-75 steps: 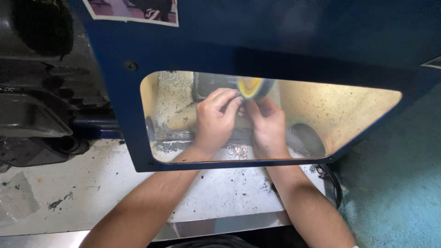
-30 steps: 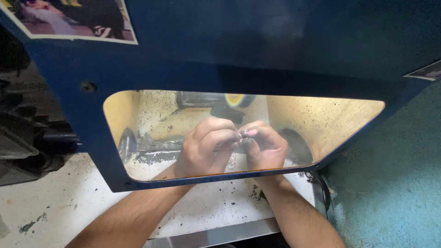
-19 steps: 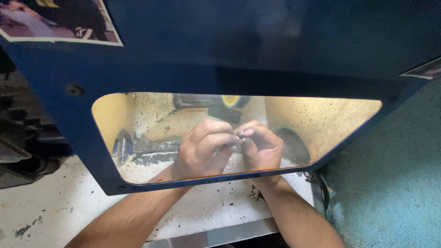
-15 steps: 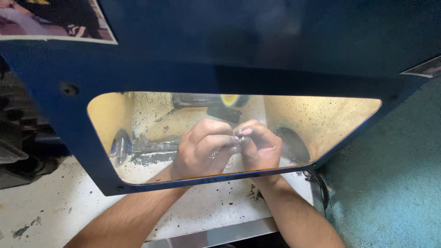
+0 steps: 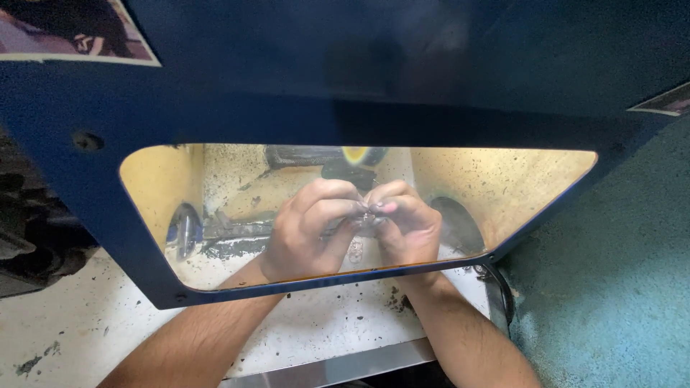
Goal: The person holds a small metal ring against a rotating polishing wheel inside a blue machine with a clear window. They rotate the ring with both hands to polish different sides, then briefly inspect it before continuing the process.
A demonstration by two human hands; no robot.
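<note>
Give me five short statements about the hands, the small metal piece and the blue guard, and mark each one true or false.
1. Both hands, the left hand and the right hand, are seen through the window of the blue guard. True.
2. The hands pinch a small metal piece between them. True.
3. The right hand rests on the teal floor. False: it is up at the piece.
4. The yellow-edged wheel lies beyond the hands. True.
5. The person wears gloves. False: the hands are bare.

2 stickers point(image 5: 72, 36) point(image 5: 665, 100) on blue panel point(image 5: 359, 79).
</note>
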